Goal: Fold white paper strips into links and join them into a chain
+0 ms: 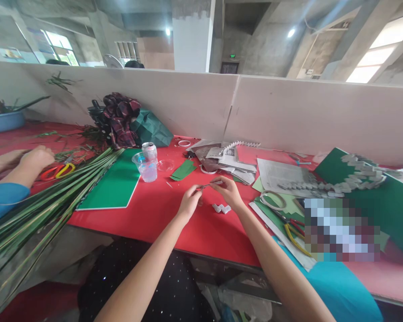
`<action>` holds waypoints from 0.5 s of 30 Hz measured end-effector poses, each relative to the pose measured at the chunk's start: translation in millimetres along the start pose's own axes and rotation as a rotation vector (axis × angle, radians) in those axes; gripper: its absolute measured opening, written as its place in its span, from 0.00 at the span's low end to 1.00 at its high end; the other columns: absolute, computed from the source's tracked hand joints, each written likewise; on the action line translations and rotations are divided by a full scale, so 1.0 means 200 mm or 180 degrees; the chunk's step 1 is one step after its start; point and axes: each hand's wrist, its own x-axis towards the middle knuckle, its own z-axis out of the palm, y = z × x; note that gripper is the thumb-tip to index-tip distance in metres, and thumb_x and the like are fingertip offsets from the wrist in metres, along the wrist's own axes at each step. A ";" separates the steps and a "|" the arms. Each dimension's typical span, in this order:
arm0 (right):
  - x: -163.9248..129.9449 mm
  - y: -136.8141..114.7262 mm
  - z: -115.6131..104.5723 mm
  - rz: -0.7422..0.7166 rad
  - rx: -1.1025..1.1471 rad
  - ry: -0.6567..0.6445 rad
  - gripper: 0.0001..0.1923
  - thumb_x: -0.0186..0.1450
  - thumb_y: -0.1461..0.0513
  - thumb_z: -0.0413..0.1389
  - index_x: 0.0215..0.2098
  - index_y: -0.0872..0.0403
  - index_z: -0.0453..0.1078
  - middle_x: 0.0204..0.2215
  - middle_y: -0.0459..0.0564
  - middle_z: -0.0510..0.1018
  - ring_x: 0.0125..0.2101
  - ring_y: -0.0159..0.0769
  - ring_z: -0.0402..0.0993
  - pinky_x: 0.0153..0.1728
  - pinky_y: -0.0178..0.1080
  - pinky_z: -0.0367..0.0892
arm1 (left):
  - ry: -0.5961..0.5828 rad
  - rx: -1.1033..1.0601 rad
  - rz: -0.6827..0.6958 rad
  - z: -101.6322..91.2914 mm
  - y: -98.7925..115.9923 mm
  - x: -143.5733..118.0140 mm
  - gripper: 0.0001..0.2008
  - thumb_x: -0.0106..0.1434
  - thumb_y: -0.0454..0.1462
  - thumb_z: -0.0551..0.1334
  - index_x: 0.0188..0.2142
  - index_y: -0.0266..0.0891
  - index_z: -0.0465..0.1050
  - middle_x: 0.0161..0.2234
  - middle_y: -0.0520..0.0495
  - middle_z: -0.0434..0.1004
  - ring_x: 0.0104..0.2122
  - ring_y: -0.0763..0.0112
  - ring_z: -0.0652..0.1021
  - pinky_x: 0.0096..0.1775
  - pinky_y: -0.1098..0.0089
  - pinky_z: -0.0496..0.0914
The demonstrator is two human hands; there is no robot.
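Note:
Over the red tabletop point(154, 201), my left hand point(189, 203) pinches one end of a thin, narrow strip of paper point(209, 184). The fingertips of my right hand point(229, 191) are closed on the strip's other end. Its exact folds are too small to make out. Just below the strip, between my wrists, lies a short zigzag piece of folded grey-white paper point(221, 209). A longer chain of similar folded paper point(356, 176) curves across the right side of the table.
A plastic cup point(147, 171) and a can point(149, 151) stand beside a green board point(112, 185). Long leaves point(63, 194) cross the left side, near a co-worker's hands point(36, 158). Yellow-and-red-handled scissors point(297, 237) lie right; stacked papers point(237, 161) lie behind my hands.

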 end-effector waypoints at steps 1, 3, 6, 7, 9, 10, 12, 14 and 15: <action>0.00 0.00 0.00 0.0016 0.0013 0.0006 0.13 0.56 0.53 0.60 0.33 0.54 0.72 0.28 0.48 0.76 0.31 0.36 0.72 0.34 0.38 0.67 | -0.0021 0.0138 0.0099 0.00 0.00 0.00 0.11 0.55 0.41 0.58 0.36 0.39 0.73 0.20 0.52 0.69 0.22 0.69 0.72 0.26 0.71 0.66; 0.01 0.00 0.00 0.0037 0.0136 -0.0003 0.14 0.54 0.54 0.61 0.36 0.53 0.71 0.27 0.47 0.75 0.29 0.36 0.72 0.33 0.37 0.67 | -0.0081 0.0471 0.0334 0.00 -0.01 0.00 0.11 0.57 0.43 0.58 0.31 0.38 0.74 0.21 0.50 0.71 0.24 0.68 0.73 0.27 0.71 0.66; 0.01 0.01 0.00 0.0085 0.0438 -0.0112 0.16 0.52 0.55 0.63 0.36 0.53 0.71 0.28 0.47 0.75 0.31 0.37 0.73 0.35 0.39 0.68 | -0.0266 0.0774 0.0494 0.00 -0.03 -0.01 0.11 0.56 0.42 0.60 0.25 0.37 0.75 0.24 0.47 0.76 0.28 0.66 0.75 0.32 0.70 0.67; 0.01 0.01 0.00 0.0120 0.0513 -0.0162 0.16 0.52 0.55 0.63 0.35 0.54 0.71 0.28 0.48 0.76 0.31 0.38 0.73 0.35 0.39 0.68 | -0.0344 0.0714 0.0439 0.00 -0.03 -0.01 0.10 0.55 0.41 0.61 0.26 0.36 0.75 0.26 0.47 0.77 0.30 0.65 0.75 0.34 0.70 0.67; 0.01 0.01 0.01 0.0202 0.0575 -0.0246 0.15 0.53 0.54 0.63 0.34 0.54 0.71 0.29 0.49 0.76 0.32 0.38 0.73 0.36 0.39 0.68 | -0.0462 0.0437 0.0248 0.00 -0.03 -0.01 0.08 0.54 0.40 0.62 0.29 0.36 0.76 0.30 0.46 0.79 0.32 0.65 0.76 0.37 0.69 0.67; 0.00 0.00 0.01 0.0232 0.0574 -0.0277 0.15 0.53 0.53 0.63 0.33 0.54 0.71 0.29 0.49 0.76 0.31 0.38 0.73 0.35 0.39 0.68 | -0.0493 0.0307 0.0163 0.01 -0.02 -0.01 0.08 0.54 0.39 0.62 0.30 0.36 0.76 0.30 0.45 0.79 0.33 0.65 0.76 0.37 0.69 0.67; 0.00 0.00 0.02 0.0253 0.0566 -0.0332 0.14 0.54 0.52 0.62 0.31 0.54 0.70 0.28 0.48 0.76 0.30 0.37 0.72 0.33 0.38 0.68 | -0.0507 0.0178 0.0082 0.01 -0.02 -0.01 0.08 0.54 0.39 0.63 0.31 0.36 0.76 0.30 0.45 0.79 0.32 0.65 0.76 0.37 0.69 0.67; -0.01 0.00 0.02 0.0236 0.0583 -0.0377 0.14 0.54 0.52 0.62 0.29 0.53 0.69 0.26 0.47 0.76 0.28 0.36 0.72 0.32 0.38 0.68 | -0.0478 0.0204 0.0077 0.01 -0.02 -0.01 0.08 0.54 0.38 0.63 0.31 0.36 0.76 0.30 0.46 0.78 0.32 0.65 0.76 0.36 0.69 0.66; -0.01 0.00 0.03 0.0218 0.0598 -0.0388 0.14 0.54 0.53 0.63 0.29 0.53 0.69 0.26 0.46 0.76 0.28 0.36 0.72 0.32 0.38 0.68 | -0.0464 0.0233 0.0073 0.01 -0.02 -0.01 0.07 0.53 0.38 0.63 0.31 0.36 0.76 0.30 0.46 0.78 0.32 0.66 0.76 0.36 0.69 0.66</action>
